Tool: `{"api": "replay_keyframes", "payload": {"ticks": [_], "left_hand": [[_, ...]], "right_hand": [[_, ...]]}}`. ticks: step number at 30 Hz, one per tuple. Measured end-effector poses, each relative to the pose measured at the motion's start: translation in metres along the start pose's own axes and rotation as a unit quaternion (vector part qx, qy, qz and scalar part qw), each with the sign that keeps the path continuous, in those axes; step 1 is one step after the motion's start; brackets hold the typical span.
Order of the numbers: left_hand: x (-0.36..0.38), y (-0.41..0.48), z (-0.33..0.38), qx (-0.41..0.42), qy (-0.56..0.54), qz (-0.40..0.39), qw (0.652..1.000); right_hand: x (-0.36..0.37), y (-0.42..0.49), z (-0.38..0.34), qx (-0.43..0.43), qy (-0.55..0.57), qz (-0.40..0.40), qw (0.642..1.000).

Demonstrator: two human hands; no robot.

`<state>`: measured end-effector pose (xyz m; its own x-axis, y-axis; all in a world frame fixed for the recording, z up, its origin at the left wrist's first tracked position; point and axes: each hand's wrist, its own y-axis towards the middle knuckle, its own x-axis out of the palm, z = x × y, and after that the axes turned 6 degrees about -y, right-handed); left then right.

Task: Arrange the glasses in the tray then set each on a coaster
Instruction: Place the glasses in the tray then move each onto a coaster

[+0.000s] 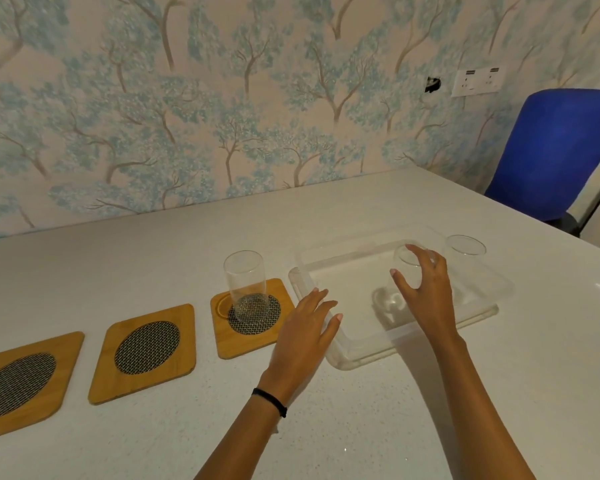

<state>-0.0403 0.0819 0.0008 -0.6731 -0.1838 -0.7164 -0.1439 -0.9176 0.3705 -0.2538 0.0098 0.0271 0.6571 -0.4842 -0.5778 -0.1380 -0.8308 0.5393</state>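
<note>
A clear plastic tray (pixel 347 355) sits right of centre on the white table. Inside it my right hand (pixel 426 292) grips a clear glass (pixel 407 268) from above and the side. Another clear glass (pixel 465 251) stands in the tray's far right corner. A third glass (pixel 245 284) stands upright on the nearest wooden coaster (pixel 248 320), just left of the tray. My left hand (pixel 305 327) rests with fingers spread on the tray's left rim, holding nothing. Two bare wooden coasters (pixel 144 351) (pixel 18 382) with mesh centres lie further left in a row.
A wallpapered wall runs along the table's far edge. A blue chair (pixel 551 150) stands past the table's right corner, and a wall socket (pixel 477 81) sits above it. Bare tabletop lies in front of the coasters and tray.
</note>
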Motion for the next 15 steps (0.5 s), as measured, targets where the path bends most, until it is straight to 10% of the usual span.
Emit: {"api": "replay_keyframes", "payload": {"ticks": [15], "left_hand": [[0.0008,-0.0083,-0.0024,-0.001,-0.027,0.006,1.0]], "right_hand": [[-0.0003,-0.0102,-0.0027,-0.007,0.033,0.041,0.999]]}}
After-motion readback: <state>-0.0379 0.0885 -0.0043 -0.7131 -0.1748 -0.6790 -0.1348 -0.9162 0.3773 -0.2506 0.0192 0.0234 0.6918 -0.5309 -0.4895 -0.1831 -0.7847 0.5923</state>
